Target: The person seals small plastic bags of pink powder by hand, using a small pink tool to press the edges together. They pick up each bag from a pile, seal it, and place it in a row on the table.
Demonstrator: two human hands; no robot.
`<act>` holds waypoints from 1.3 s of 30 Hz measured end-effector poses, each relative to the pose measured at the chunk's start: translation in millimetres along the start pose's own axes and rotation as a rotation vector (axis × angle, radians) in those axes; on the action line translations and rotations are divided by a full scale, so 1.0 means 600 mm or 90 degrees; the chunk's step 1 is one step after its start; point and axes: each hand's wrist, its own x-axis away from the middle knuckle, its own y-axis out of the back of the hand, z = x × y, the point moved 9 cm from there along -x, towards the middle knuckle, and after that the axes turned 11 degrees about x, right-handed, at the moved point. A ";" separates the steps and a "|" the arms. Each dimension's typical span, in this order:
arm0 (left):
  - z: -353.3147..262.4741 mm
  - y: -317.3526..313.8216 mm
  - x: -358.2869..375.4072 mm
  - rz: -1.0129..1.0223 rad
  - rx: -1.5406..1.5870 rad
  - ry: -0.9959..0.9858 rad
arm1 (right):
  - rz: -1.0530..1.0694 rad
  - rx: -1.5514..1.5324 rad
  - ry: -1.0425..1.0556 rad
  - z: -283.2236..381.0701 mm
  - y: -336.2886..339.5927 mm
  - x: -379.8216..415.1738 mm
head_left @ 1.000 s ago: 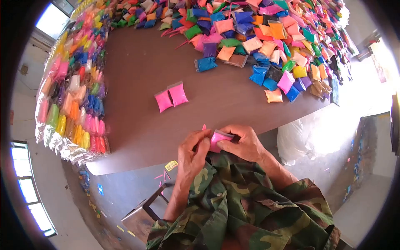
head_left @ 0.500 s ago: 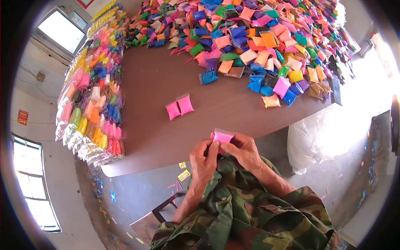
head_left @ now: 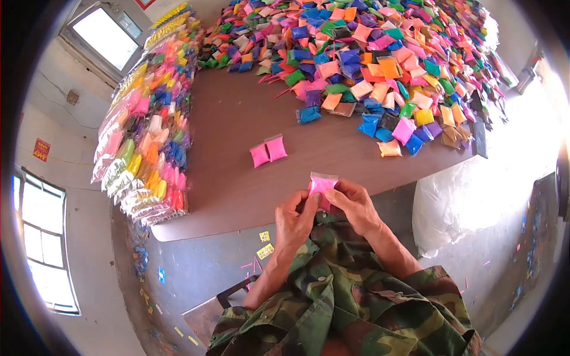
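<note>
Brown tabletop (head_left: 222,130) stretches far; by its near edge, the left hand (head_left: 295,218) and right hand (head_left: 356,209) pinch a pink sachet (head_left: 323,186) from either side, where light, even thumb pressure should keep its clear top strip (head_left: 324,175) uncreased

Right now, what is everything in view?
Table: one, brown, centre
Held packet: one, pink, near side
Loose packets: two, pink, mid-table
Heaped packets: many, mixed, far and right
Bagged packs: many, mixed, table's left
Sack: one, white, right
Seat: one, brownish, lower left
Windows: two, white, left
Notice: at least one, red, left
Floor scraps: several, mixed, below
Camouflage garment: one, green-brown, bottom
Left hand: one, held packet's left
Right hand: one, held packet's right
</note>
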 end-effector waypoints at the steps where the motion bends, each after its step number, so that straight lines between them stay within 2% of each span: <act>1: -0.009 0.003 0.000 -0.013 -0.033 -0.021 | 0.002 0.011 -0.003 -0.010 0.001 -0.006; 4: -0.043 0.009 0.004 -0.036 -0.135 -0.132 | -0.022 0.038 0.027 -0.003 -0.008 -0.017; 8: -0.024 0.024 -0.001 -0.050 -0.001 -0.022 | -0.012 0.068 0.101 0.002 -0.020 -0.045; 11: -0.012 0.030 -0.004 -0.059 0.069 0.046 | -0.006 0.117 0.083 -0.001 -0.027 -0.062; 13: -0.006 0.038 -0.014 -0.049 0.070 0.068 | 0.014 0.082 0.067 -0.003 -0.037 -0.069; 19: -0.001 0.046 -0.050 -0.075 -0.066 -0.029 | 0.026 0.056 -0.014 -0.011 -0.034 -0.101; 22: 0.023 0.049 -0.064 -0.075 -0.044 0.026 | 0.005 0.047 -0.019 -0.021 -0.030 -0.118; 25: 0.041 0.048 -0.075 -0.073 0.072 0.079 | -0.006 0.036 -0.018 -0.028 -0.023 -0.137; 31: 0.047 0.077 -0.091 -0.058 0.145 0.126 | 0.017 0.025 -0.025 -0.011 -0.052 -0.171; 39: 0.042 0.107 -0.121 -0.076 0.050 0.057 | 0.067 0.002 -0.088 -0.023 -0.074 -0.203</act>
